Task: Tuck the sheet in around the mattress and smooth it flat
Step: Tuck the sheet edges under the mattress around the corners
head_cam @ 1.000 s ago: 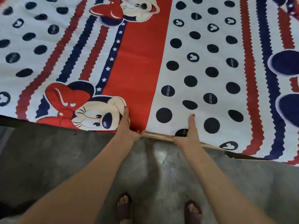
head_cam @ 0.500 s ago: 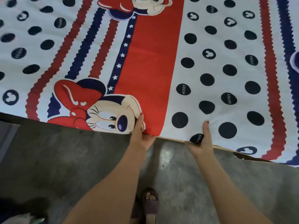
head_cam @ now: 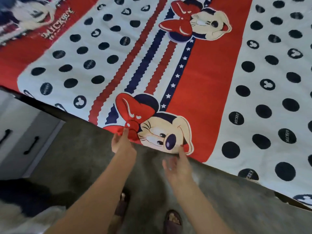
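Left hand (head_cam: pixel 121 143) pinches the "MICKEY"-printed sheet (head_cam: pixel 211 92) edge; right hand (head_cam: pixel 179 164), fingers spread, touches it.

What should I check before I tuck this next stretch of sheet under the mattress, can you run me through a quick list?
1. Left hand has hold of the sheet edge at the red bow: ok, fingers meet the fabric there.
2. Right hand has a grip: not ok, fingers look spread and only the tips reach the edge.
3. Sheet lies flat on top near the edge: ok, no big wrinkles show.
4. Edge to the right already tucked: cannot tell, the underside is hidden.
5. Floor underfoot free of obstacles: ok where visible between the sandalled feet.
6. Room to the left: cabinet stands close by the bed corner, mind it.
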